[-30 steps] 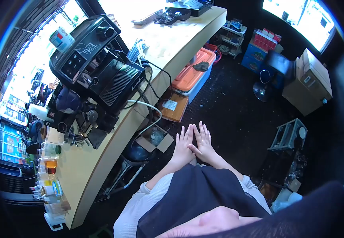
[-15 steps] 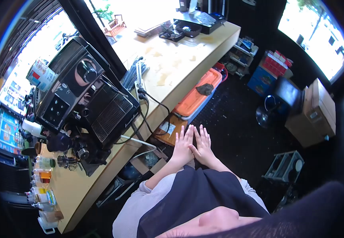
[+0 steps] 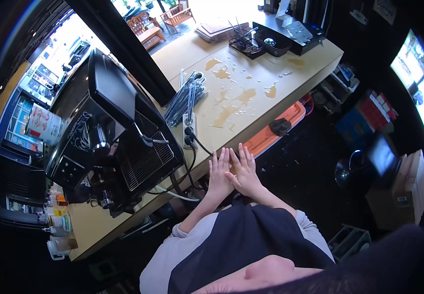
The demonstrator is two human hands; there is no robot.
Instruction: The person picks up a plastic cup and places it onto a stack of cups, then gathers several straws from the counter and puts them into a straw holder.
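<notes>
My left hand (image 3: 220, 175) and my right hand (image 3: 245, 174) are held out side by side in front of my dark apron (image 3: 222, 240). Both have their fingers stretched out and hold nothing. The right thumb lies against the edge of the left hand. Just beyond the fingertips is the front edge of a pale wooden counter (image 3: 200, 169). Puddles of a thin brownish liquid (image 3: 224, 116) are spread across its top. To the left stands a black espresso machine (image 3: 111, 90) with a metal drip grate (image 3: 146, 164).
A power strip (image 3: 189, 125) with black plugs lies beside wrapped straw-like sticks (image 3: 185, 100). Black trays (image 3: 274, 46) sit at the far end. Under the counter is an orange-lidded bin (image 3: 293, 117) bearing a dark cloth (image 3: 280, 127). Cardboard boxes (image 3: 405, 191) stand on the right.
The view has turned, so the counter and its puddles show larger and more clearly. My hands keep the same outstretched, touching pose.
</notes>
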